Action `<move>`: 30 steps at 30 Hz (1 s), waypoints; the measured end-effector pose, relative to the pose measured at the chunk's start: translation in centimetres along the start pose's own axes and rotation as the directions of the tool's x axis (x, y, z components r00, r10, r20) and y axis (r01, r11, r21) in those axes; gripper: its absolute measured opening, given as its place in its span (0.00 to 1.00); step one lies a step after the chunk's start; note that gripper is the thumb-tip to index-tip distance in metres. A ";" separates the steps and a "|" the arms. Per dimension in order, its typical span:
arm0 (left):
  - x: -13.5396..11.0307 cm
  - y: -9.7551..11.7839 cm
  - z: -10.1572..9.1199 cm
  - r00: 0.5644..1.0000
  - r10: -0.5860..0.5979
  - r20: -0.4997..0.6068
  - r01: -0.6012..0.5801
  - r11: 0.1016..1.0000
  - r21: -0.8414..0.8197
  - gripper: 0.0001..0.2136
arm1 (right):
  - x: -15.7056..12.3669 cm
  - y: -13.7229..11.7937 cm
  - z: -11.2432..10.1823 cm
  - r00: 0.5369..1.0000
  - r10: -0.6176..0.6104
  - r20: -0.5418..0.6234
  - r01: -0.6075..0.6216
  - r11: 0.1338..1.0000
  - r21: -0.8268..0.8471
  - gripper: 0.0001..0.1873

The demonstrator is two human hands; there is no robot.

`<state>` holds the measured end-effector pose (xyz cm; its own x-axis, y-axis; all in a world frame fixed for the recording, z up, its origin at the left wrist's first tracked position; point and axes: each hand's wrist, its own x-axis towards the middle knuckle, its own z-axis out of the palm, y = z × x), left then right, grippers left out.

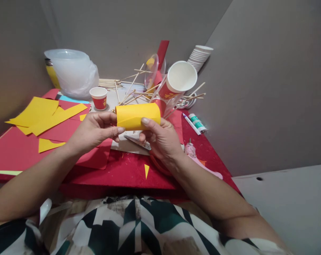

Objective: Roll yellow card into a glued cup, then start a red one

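A yellow paper tube (133, 112), rolled from a sheet, lies sideways between my hands above the table's front part. My left hand (99, 129) pinches its left end, thumb below and fingers behind. Around its right end my right hand (162, 136) is closed, with the thumb pressed on the front near the paper's edge. Scissors (136, 141) lie just beneath the tube, partly hidden by my right hand. Behind it leans a large paper cup (182, 76) with a red and yellow print, among plastic cups and wooden sticks (133, 85).
Yellow paper pieces (43, 109) lie over red sheets (14, 148) at the left. A small paper cup (98, 98) stands before a stack of plastic bowls (70, 72). Stacked white cups (200, 56), a marker (191, 124) and a pink glue gun (205, 166) are at the right.
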<state>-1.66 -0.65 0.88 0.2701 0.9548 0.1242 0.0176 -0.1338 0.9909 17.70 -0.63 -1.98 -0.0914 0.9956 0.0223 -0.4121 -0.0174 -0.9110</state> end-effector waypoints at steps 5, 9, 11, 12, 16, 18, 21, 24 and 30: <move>0.0 0.1 0.1 1.000 -0.006 -0.016 0.006 1.000 -0.022 0.13 | 0.0 0.0 0.0 1.000 -0.010 0.008 0.010 1.000 0.000 0.17; -0.1 0.1 0.3 0.998 0.000 -0.056 -0.001 1.000 -0.017 0.15 | -0.1 0.0 0.1 1.000 -0.026 0.010 0.026 1.000 0.006 0.16; -0.1 0.1 0.4 0.997 0.010 -0.071 -0.012 1.000 -0.025 0.15 | -0.1 0.1 0.1 0.999 -0.031 0.009 0.031 0.999 0.009 0.16; -0.1 0.1 0.5 0.997 0.016 -0.076 -0.018 0.999 -0.034 0.15 | -0.1 0.1 0.1 0.999 -0.034 0.007 0.033 0.999 0.010 0.16; -0.1 0.1 0.7 0.993 0.040 -0.107 -0.048 0.996 -0.078 0.15 | -0.1 0.2 0.1 0.999 -0.042 0.001 0.042 0.999 0.010 0.16; -0.1 0.1 0.8 0.991 0.048 -0.123 -0.059 0.994 -0.087 0.16 | 0.0 0.2 0.1 0.999 -0.046 -0.007 0.046 0.999 0.007 0.16; -0.1 0.0 0.9 0.989 0.060 -0.138 -0.073 0.994 -0.087 0.16 | 0.0 0.2 0.2 0.998 -0.055 -0.030 0.055 0.998 0.002 0.18; -0.1 -0.3 1.0 0.985 0.081 -0.155 -0.095 0.992 -0.081 0.16 | 0.0 0.3 0.3 0.997 -0.063 -0.048 0.063 0.998 -0.004 0.19; 0.1 -0.7 0.9 0.982 0.085 -0.169 -0.090 0.996 -0.027 0.14 | 0.0 0.4 0.4 0.997 -0.065 -0.052 0.066 0.998 0.004 0.17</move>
<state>-0.81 -0.74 0.18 0.1039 0.9711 0.2147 -0.0325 -0.2125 0.9766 17.22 -0.71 -2.15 -0.0171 0.9980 0.0604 -0.4212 0.0476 -0.9057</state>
